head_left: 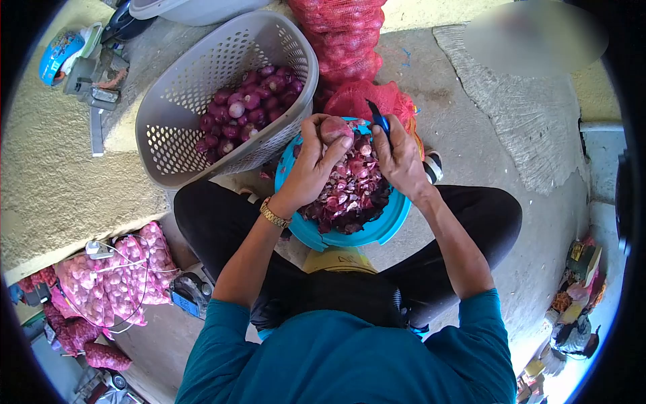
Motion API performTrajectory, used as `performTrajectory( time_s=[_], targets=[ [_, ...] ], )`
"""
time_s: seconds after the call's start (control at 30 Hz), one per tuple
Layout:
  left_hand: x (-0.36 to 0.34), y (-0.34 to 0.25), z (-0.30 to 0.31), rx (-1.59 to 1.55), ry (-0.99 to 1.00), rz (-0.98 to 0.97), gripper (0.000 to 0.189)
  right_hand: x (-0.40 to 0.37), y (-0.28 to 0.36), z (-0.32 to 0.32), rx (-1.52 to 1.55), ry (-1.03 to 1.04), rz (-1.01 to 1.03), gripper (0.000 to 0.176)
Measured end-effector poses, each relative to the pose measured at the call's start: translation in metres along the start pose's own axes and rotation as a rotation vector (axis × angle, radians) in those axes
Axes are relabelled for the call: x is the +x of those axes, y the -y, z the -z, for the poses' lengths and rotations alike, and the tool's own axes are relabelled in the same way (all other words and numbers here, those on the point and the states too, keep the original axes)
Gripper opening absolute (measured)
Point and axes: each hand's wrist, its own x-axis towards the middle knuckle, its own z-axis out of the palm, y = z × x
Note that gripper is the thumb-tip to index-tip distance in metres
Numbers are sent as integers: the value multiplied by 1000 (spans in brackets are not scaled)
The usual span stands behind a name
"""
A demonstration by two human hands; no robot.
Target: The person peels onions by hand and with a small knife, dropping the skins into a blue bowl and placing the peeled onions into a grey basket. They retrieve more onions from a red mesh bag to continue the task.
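My left hand (317, 160) is closed around a red onion (334, 130) with its dull outer skin on. In my right hand (402, 156) is a small knife (381, 121) with a blue handle, its dark blade pointing up and to the left, apart from the onion. Both hands are above a turquoise basin (397, 219) filled with onion skins and trimmings (350, 185). To the left, a grey perforated basket (158, 174) holds several peeled purple onions (250, 102).
Red mesh sacks of onions (343, 40) stand beyond the basin. Pink mesh sacks (111, 279) lie at the lower left, near a cable and a dark device with a screen (185, 304). Assorted items (577, 296) line the right wall. My bent legs flank the basin.
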Motion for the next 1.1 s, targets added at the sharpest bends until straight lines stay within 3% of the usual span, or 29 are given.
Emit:
performTrajectory(
  time_s=[0.1,0.27,0.53,0.63,0.7,0.87,0.97,1.03,1.1],
  targets=[
    [-1,-9,1,-105,12,100,46,6,14,6,202,-11,-176,17],
    [5,4,-1,-40,-56,12,47,-1,19,2,-75,99,51,16],
    [1,-7,-10,-53,-45,-23,42,1,20,1,-266,100,134,18],
    [4,3,-7,97,-122,-80,36,4,25,6,-326,114,158,19],
    [0,-2,-4,-216,36,199,32,4,25,6,-361,122,181,20],
    [-2,-10,-8,-269,7,195,33,2,25,11,-387,128,274,20],
    [-8,-26,-10,-303,29,173,34,-3,-9,6,-497,222,166,17],
    [-10,-30,0,-302,82,175,34,3,-4,16,-462,176,141,14],
    [-11,-14,4,-195,-25,254,34,8,10,35,-405,-52,73,13]
  ],
)
